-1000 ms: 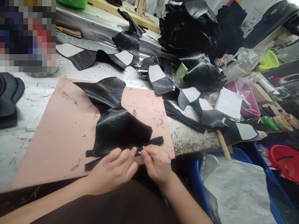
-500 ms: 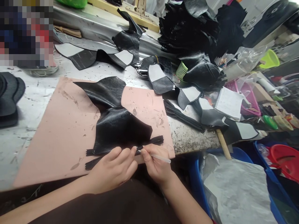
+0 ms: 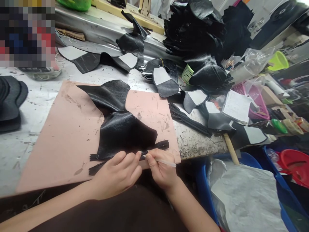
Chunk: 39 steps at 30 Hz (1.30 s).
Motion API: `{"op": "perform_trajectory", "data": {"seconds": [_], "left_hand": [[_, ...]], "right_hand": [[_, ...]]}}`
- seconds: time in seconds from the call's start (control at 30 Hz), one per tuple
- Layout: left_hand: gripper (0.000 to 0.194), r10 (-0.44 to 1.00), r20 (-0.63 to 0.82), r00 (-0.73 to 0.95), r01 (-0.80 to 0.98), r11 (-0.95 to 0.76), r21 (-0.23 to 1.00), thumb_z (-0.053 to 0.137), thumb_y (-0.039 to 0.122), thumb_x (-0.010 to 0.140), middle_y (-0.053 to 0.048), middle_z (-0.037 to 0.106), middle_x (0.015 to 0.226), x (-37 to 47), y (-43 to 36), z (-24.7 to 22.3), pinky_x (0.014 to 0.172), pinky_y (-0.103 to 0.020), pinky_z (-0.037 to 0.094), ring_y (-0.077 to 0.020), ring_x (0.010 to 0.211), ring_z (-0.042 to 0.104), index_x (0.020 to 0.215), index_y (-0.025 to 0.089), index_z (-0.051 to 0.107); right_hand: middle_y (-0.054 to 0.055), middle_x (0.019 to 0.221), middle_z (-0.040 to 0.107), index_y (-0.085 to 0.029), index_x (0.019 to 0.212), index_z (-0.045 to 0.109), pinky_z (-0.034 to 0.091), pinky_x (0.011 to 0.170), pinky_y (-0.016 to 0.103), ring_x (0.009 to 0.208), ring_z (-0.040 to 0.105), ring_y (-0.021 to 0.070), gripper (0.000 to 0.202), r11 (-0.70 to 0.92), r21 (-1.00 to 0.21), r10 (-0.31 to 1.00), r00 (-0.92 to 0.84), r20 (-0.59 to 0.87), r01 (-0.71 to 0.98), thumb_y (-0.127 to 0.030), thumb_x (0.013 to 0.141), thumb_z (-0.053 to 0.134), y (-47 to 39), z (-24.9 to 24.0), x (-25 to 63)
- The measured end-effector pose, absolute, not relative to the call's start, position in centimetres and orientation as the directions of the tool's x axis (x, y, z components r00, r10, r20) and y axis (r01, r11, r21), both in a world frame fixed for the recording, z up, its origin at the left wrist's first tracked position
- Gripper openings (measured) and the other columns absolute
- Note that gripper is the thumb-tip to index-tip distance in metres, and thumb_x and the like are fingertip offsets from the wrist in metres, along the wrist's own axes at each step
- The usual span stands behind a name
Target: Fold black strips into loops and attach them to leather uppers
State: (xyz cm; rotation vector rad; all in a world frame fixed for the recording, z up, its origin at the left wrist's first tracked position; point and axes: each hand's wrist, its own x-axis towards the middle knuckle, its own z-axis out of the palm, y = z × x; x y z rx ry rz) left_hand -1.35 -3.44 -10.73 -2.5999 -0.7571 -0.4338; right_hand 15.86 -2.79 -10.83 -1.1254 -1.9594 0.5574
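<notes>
My right hand (image 3: 163, 169) is closed on a thin whitish pen-like tool (image 3: 166, 162), its tip pointing left toward my left fingertips. My left hand (image 3: 118, 174) is closed, thumb and forefinger pinched at the black strips (image 3: 96, 168) along the near edge of the pink sheet (image 3: 65, 138). What exactly those fingertips hold is too small to tell. Just beyond both hands lies a shiny black leather piece (image 3: 123, 135), meeting a second black piece (image 3: 111, 93) farther up the sheet.
Black-and-white pieces (image 3: 161, 80) lie in a chain across the table. Stacked black pieces (image 3: 9, 103) sit at the left, a big black pile (image 3: 193, 32) at the back. To the right are a notebook (image 3: 236, 106), a pink basket (image 3: 259, 106) and a blue bin (image 3: 202, 187).
The view has shifted very slightly. Both hands keep nearly the same place and grip.
</notes>
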Motion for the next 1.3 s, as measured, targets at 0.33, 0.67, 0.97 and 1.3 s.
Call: {"op": "perform_trajectory", "data": {"seconds": [0.33,0.67,0.97,1.3], "left_hand": [[0.021,0.448,0.359,0.819,0.555,-0.778,-0.295,0.043,0.009,0.08,-0.005,0.07,0.094,-1.4,-3.5,-10.5,0.066,-0.032,0.037,-0.0176,0.07,0.057,0.069,0.018,0.059],[0.018,0.535,0.353,0.768,0.59,-0.805,-0.065,0.042,0.014,0.082,-0.009,0.066,0.103,-1.6,-3.4,-11.0,0.068,-0.033,0.041,-0.0193,0.077,0.057,0.071,0.017,0.056],[0.005,0.85,0.35,0.394,0.643,-0.527,0.555,0.042,0.019,0.083,-0.009,0.055,0.103,-5.7,-4.1,-8.2,0.075,-0.027,0.049,-0.0163,0.092,0.057,0.079,0.021,0.041],[0.029,0.994,0.082,-0.069,0.726,-0.006,0.688,0.052,0.031,0.078,-0.011,0.058,0.113,-9.6,-5.0,-9.7,0.094,-0.049,0.038,-0.0281,0.11,0.05,0.104,0.02,0.053]], "right_hand": [[0.004,0.062,0.059,-0.015,0.072,0.056,0.043,0.055,0.025,0.057,0.055,0.0133,0.018,0.494,-0.704,0.869,-0.282,0.406,0.51,-0.014,0.085,0.042,-2.8,-11.1,16.0],[-0.003,0.057,0.046,-0.022,0.066,0.04,0.042,0.058,0.03,0.055,0.048,0.0144,0.023,0.382,-0.823,0.761,0.362,0.538,0.42,-0.026,0.088,0.033,-2.6,-10.7,18.2],[0.013,0.078,0.057,-0.015,0.081,0.052,0.044,0.065,0.039,0.073,0.055,0.0261,0.031,0.128,-0.234,0.833,0.024,0.553,0.964,-0.043,0.084,0.039,-0.5,-11.6,24.1],[0.008,0.075,0.062,-0.016,0.082,0.056,0.045,0.058,0.034,0.068,0.056,0.0204,0.023,0.866,-0.217,0.474,-0.606,0.638,0.449,-0.005,0.073,0.039,-3.0,-10.4,7.9]]}}
